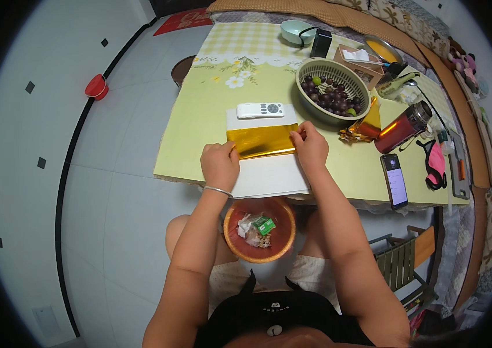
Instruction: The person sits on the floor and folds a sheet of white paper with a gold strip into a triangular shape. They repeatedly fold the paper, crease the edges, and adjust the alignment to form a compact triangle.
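A shiny gold foil sheet (263,141) lies across white paper (272,177) near the table's front edge. My left hand (220,165) pinches the sheet's left end, a bracelet on its wrist. At the right end, my right hand (311,148) grips the foil between thumb and fingers. The foil's near edge looks folded or curled up between the two hands. Just beyond it, a white remote control (260,110) rests on the paper's far part.
A colander (304,103) of grapes stands beyond my right hand, beside crumpled gold foil (368,124). Further right are a red thermos (402,127), a phone (395,181) and a pink-black item (435,165). Below the table edge, a waste bin (231,246) sits between my legs.
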Available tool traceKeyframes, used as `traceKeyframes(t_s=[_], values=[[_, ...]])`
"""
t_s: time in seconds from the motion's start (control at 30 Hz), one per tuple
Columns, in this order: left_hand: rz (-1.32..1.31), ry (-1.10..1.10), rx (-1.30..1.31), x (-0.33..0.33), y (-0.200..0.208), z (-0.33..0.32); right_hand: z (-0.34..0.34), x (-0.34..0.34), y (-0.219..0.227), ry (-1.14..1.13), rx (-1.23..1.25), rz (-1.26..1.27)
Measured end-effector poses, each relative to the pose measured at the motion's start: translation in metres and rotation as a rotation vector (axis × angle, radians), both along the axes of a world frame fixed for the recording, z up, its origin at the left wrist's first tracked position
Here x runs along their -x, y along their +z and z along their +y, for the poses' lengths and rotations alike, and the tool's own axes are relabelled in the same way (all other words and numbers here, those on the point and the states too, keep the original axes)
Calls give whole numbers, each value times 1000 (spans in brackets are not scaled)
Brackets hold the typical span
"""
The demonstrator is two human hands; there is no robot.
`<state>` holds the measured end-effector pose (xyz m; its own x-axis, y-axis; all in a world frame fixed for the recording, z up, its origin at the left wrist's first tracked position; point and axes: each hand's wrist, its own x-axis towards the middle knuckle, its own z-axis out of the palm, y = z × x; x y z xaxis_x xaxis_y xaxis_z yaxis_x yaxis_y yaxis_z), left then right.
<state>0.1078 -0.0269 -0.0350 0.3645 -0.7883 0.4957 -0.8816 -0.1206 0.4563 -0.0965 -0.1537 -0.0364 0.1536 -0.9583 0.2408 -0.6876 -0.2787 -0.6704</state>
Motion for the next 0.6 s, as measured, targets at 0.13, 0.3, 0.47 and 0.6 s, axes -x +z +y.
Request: traceKeyframes(t_s=[0.13, 0.3, 0.47, 0.6], values=[[-6, 1, 7, 0, -2, -1, -1, 0, -1, -4, 13, -23], [-13, 7, 0, 1, -3, -2, -1, -1, 2, -19, -20, 22], [-33, 3, 18, 0, -4, -2, -1, -3, 0, -32, 19, 58], [-46, 20, -13, 1, -4, -1, 0, -4, 1, -23, 13, 52]])
